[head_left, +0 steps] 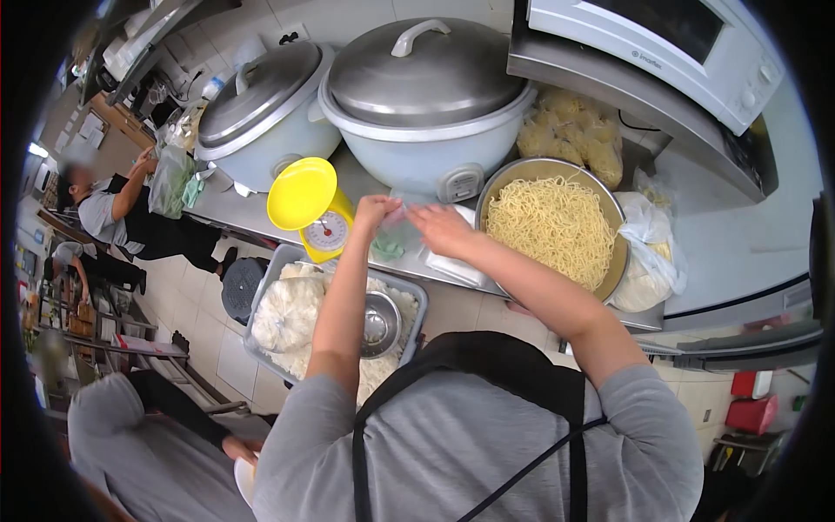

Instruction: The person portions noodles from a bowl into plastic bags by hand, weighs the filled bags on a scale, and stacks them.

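Note:
Above the steel counter, my left hand (378,212) pinches the edge of a thin clear plastic bag (400,231). Close beside it on the right is my right hand (441,230), palm down with its fingers stretched out at the bag's edge. A stack of white plastic bags (458,268) lies below my right hand. To the right is a large metal bowl (623,228) of yellow noodles (551,228). Left of my hands stands a yellow scale (327,231) with a round yellow pan. A grey tub (421,300) below holds white rice, a filled bag and a metal bowl.
Two large lidded cookers (426,157) (261,157) stand at the back. Bagged noodles (570,130) sit behind the bowl, and a white bag (648,252) at its right. A microwave (678,52) is on an upper shelf. Other people (130,209) (156,444) are at the left.

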Motion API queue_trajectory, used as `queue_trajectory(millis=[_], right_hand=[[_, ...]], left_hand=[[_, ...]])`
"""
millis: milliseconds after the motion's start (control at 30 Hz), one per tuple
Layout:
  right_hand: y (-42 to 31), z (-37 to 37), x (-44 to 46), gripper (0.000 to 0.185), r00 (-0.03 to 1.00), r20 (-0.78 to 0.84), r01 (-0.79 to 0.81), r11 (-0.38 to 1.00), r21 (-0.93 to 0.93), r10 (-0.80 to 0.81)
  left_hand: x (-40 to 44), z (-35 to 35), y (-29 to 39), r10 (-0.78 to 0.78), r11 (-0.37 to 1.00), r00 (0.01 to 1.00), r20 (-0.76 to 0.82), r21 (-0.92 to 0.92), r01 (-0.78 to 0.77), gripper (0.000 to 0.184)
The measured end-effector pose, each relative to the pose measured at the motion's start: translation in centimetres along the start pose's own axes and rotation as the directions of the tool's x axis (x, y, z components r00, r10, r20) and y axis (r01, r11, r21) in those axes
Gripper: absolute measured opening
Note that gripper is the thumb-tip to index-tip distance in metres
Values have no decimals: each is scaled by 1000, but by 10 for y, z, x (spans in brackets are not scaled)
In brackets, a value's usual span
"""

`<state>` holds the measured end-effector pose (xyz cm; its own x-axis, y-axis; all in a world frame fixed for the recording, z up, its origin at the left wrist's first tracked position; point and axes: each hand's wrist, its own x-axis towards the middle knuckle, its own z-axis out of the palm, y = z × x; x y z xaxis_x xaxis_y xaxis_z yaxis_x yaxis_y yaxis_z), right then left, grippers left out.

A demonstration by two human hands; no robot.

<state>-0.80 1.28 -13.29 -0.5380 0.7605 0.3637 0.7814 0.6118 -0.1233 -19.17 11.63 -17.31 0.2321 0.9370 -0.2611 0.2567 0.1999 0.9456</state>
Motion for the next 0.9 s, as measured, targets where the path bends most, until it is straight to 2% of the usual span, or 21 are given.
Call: queue_trajectory(millis=[33, 67, 133, 167, 200, 233, 267, 333, 367, 433, 467, 533, 600, 667, 733, 767, 833, 867, 900], right_hand=[[2, 9, 0, 43, 1000, -2, 3, 1000, -3, -3], [4, 16, -2, 36, 997, -51, 55, 996, -74, -58], [-1, 4, 4, 29, 988, -94, 106, 984, -143, -121], [-9, -33, 14, 28, 921, 365, -55, 974, -220, 135], [-16, -62, 21, 27, 598, 705, -158, 919, -362, 381], [-15, -64, 21, 27, 635, 678, -133, 917, -377, 371], [-13, -66, 22, 27, 670, 650, -110, 913, -392, 359], [1, -27, 23, 27, 768, 578, -70, 933, -352, 276], [2, -14, 21, 27, 769, 576, -70, 933, -354, 276], [2, 8, 12, 32, 727, 657, -94, 977, -193, 200], [5, 18, 8, 32, 728, 654, -97, 976, -195, 203], [12, 30, 0, 38, 633, 745, -158, 977, -142, 211], [15, 32, -1, 32, 650, 730, -148, 977, -152, 212], [15, 35, -1, 28, 667, 715, -135, 978, -158, 208], [18, 35, 5, 36, 572, 795, -150, 979, -141, 203], [20, 33, 5, 36, 573, 795, -146, 979, -140, 198], [20, 18, 7, 31, 736, 654, -120, 985, -127, 174], [18, 7, 8, 31, 737, 653, -118, 985, -124, 171], [14, -13, 9, 28, 818, 533, -159, 976, -149, 215]], left_hand=[[-13, 4, 9, -79, 955, 995, 60, -281, 93, 19], [-14, 3, 6, -76, 955, 995, 58, -282, 90, 19], [-16, -1, -3, -104, 849, 984, 142, -503, 162, 12], [-16, -4, -6, -102, 847, 985, 137, -507, 159, 12], [-16, -7, -7, -107, 891, 990, 88, -432, 135, 13], [-16, -8, -6, -107, 928, 993, 40, -353, 114, 13], [-17, -5, -5, -103, 927, 994, 39, -358, 110, 13], [-24, 5, 5, -96, 967, 995, -5, -239, 92, 12], [-27, 7, 11, -93, 967, 996, -6, -240, 89, 12], [-33, 10, 27, -55, 938, 990, 129, -334, 96, 14], [-37, 6, 36, -52, 939, 990, 131, -331, 93, 14], [-50, -13, 60, 62, 934, 994, 88, -357, -27, 19], [-82, -33, 96, 146, 932, 989, 11, -338, -134, 19], [-106, -57, 117, 224, 927, 963, -147, -272, -257, 17], [-120, -79, 122, 272, 935, 931, -243, -163, -316, 15], [-122, -90, 117, 279, 940, 931, -235, -130, -315, 15], [-132, -88, 117, 277, 935, 921, -273, -143, -323, 15], [-137, -86, 117, 274, 930, 913, -303, -158, -332, 15], [-144, -74, 121, 279, 919, 884, -375, -162, -359, 14]])
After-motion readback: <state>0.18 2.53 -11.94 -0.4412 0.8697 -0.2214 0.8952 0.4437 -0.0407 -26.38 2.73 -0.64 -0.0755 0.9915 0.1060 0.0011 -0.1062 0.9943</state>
